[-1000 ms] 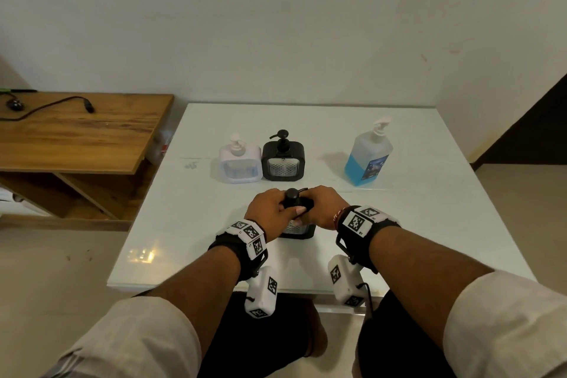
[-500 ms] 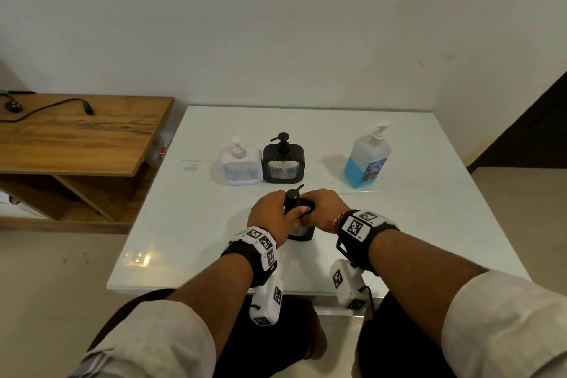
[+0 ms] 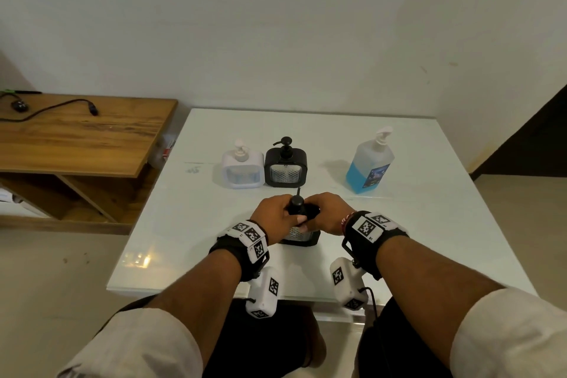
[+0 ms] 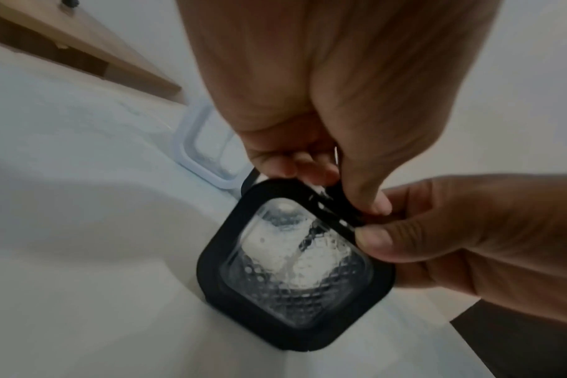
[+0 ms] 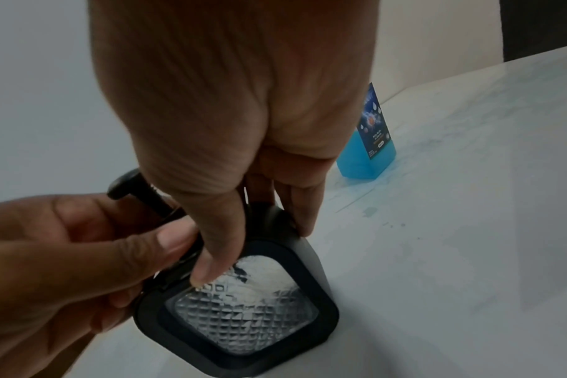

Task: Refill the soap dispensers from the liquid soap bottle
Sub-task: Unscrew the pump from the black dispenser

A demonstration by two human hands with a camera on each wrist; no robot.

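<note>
The left hand [image 3: 277,214] pinches the pump [image 3: 297,205] of the near black dispenser [image 3: 299,236]; the right hand [image 3: 329,213] grips that dispenser's top. It stands on the white table [image 3: 190,224], with the blue soap bottle [image 3: 369,163] farther back right.

Left hand [image 3: 277,215]: fingers curled, thumb pinching in a grip.
Right hand [image 3: 329,213]: fingers curled downward, touching the left hand.

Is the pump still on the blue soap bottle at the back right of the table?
Yes: in the head view the blue soap bottle stands upright and untouched on the table with its white pump still fitted on top.
</note>
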